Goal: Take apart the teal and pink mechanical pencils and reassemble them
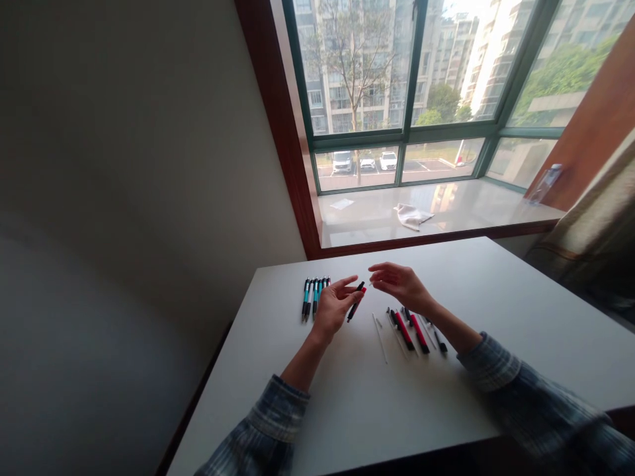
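My left hand [338,305] is closed on red and black pen parts [356,303], held slanted above the white table. Just right of them, my right hand [401,283] has its thumb and fingers drawn together. A tiny pale bit shows at those fingertips, too small to name. Below my right hand lie red and black pen barrels [419,332], thin white refills [380,338] and short black pieces [440,342]. Beyond my left hand, several pens [314,297] with teal, white and black barrels lie side by side, partly hidden by that hand.
The white table [342,410] meets a wall on the left and a window sill [367,225] at the back. On the sill are a crumpled cloth [413,216], a paper [342,204] and a clear bottle [546,185]. A curtain [590,205] hangs at right.
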### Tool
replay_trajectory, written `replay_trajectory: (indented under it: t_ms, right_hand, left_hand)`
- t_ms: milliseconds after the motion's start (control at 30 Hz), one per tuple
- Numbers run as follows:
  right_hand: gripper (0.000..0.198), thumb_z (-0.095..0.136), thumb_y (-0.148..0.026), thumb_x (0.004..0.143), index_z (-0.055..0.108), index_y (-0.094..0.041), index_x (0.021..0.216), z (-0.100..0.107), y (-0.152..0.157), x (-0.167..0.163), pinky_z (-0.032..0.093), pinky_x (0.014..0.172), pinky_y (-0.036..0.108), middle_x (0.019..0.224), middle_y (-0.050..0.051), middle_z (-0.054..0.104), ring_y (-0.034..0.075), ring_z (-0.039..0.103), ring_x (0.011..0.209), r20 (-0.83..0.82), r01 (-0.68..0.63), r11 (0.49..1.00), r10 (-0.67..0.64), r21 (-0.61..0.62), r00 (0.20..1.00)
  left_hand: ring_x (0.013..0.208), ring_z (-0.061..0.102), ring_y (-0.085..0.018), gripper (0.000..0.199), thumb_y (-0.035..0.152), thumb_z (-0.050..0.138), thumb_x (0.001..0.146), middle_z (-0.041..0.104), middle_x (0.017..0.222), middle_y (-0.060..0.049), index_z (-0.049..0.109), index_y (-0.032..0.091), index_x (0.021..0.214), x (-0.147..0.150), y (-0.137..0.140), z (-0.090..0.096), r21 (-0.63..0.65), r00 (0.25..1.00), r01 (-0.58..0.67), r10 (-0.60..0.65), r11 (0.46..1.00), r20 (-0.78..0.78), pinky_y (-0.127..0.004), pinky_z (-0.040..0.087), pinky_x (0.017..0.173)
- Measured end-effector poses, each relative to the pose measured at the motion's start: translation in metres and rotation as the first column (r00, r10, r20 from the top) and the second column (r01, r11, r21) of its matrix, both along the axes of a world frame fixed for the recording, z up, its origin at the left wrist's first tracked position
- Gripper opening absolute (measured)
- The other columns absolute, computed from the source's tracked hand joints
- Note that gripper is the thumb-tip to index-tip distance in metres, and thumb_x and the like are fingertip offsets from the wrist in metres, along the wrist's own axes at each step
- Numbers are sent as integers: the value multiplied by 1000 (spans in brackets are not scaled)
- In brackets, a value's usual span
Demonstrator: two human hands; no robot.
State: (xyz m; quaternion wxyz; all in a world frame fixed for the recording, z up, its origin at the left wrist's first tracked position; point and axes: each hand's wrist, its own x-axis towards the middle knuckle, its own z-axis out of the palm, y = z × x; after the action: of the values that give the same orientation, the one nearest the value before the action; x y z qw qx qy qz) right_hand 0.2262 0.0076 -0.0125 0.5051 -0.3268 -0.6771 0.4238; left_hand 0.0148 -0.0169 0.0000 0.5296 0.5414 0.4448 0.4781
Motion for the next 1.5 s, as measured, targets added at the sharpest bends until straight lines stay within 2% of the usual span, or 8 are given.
replay_trajectory:
  t_ms: [367,533,667,800,933,1033,1333,1500]
  right_hand:
    - [28,77,-39,85,75,-19,104,0,-1,0,64,87,41,102,7,77,23,75,94,81,-36,996,29,78,996]
    - [35,78,-41,83,73,-21,112,0,-2,-2,63,92,42,105,7,77,24,75,98,57,-88,995,86,44,995]
    - [27,70,-41,91,74,-23,110,12,-11,1,62,86,40,105,6,78,23,75,92,169,80,987,-103,141,980]
    - [18,63,-34,97,76,-23,92,22,-44,-1,55,74,35,87,5,77,21,70,77,547,270,903,-419,334,725]
    - [22,65,-31,97,75,-20,80,13,-90,-16,51,71,33,80,8,75,23,67,79,786,262,911,-407,317,464]
    - [14,72,-29,92,76,-19,82,3,-115,-30,51,82,38,84,9,75,26,67,86,837,268,924,-366,273,407]
    - [22,52,-10,96,71,-18,87,5,-137,-49,52,78,35,92,12,73,26,66,90,823,260,928,-361,268,438]
    - [15,52,-21,99,67,-20,97,8,-128,-30,52,71,34,90,7,71,21,66,77,606,298,942,-328,153,725]
  left_hand:
    - [92,75,-26,59,32,89,72,80,100,-12,71,17,125,3,4,-9,25,999,45,-45,999,-14,-37,60,84]
    - [94,75,-27,58,33,90,72,80,102,-13,72,17,124,3,4,-11,18,998,62,-62,998,0,-40,59,85]
    - [96,73,-26,54,31,91,70,79,100,-12,74,18,120,2,5,-8,8,994,52,-52,999,97,-40,56,89]
    - [95,70,-22,53,30,91,69,78,102,-9,75,20,118,-5,10,-4,27,964,12,-19,1000,267,-38,52,93]
    - [95,68,-19,50,30,91,69,77,101,-6,76,22,116,-10,12,-2,12,932,-34,28,999,361,-35,50,91]
    - [94,68,-19,48,30,92,67,77,100,-6,77,22,112,-11,10,-1,26,933,-62,49,998,358,-34,49,89]
    - [90,69,-18,43,33,91,68,78,101,-6,76,23,107,-19,13,3,52,931,-145,119,988,344,-31,48,81]
    - [91,69,-18,42,32,89,70,78,102,-6,76,23,109,-19,11,1,61,932,-140,110,988,345,-31,49,83]
